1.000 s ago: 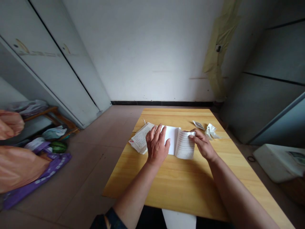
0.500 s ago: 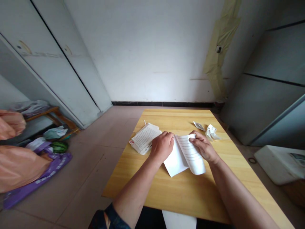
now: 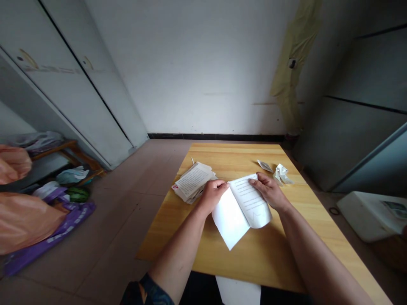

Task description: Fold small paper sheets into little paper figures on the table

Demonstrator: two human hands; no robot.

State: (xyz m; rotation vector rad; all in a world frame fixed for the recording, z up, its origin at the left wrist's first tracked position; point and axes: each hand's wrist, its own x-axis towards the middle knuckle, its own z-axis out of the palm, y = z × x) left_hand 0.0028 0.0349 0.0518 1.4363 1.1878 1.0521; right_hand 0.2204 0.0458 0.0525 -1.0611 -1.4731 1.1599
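Two bare forearms enter from the lower edge of the head view and reach over a pale wooden table point(image 3: 171, 237). A folded paper booklet point(image 3: 244, 207) is held open between the hands, above the middle of the tabletop. Its printed page point(image 3: 249, 199) faces up on the right, while a blank white leaf point(image 3: 229, 222) slants toward the person on the left, one corner pointing down.

The left hand point(image 3: 213, 195) is curled and pinches the booklet's left upper edge between thumb and fingers. The right hand point(image 3: 269, 191) has its fingers slightly spread and grips the right edge of the printed page.

A loose stack of printed pages point(image 3: 193, 182) lies on the table just beside the left hand. Nearer the far right corner lie a crumpled white paper point(image 3: 281, 174) and a small folded paper packet point(image 3: 265, 166), both near the right hand but not touching it.

On the floor to the left are an orange plastic bag point(image 3: 22, 220), a purple bag point(image 3: 54, 237) and a green striped melon point(image 3: 78, 194). A low wooden stand point(image 3: 68, 150) stands beyond them, against white cabinet doors point(image 3: 73, 84). A white box point(image 3: 369, 216) stands at the right.
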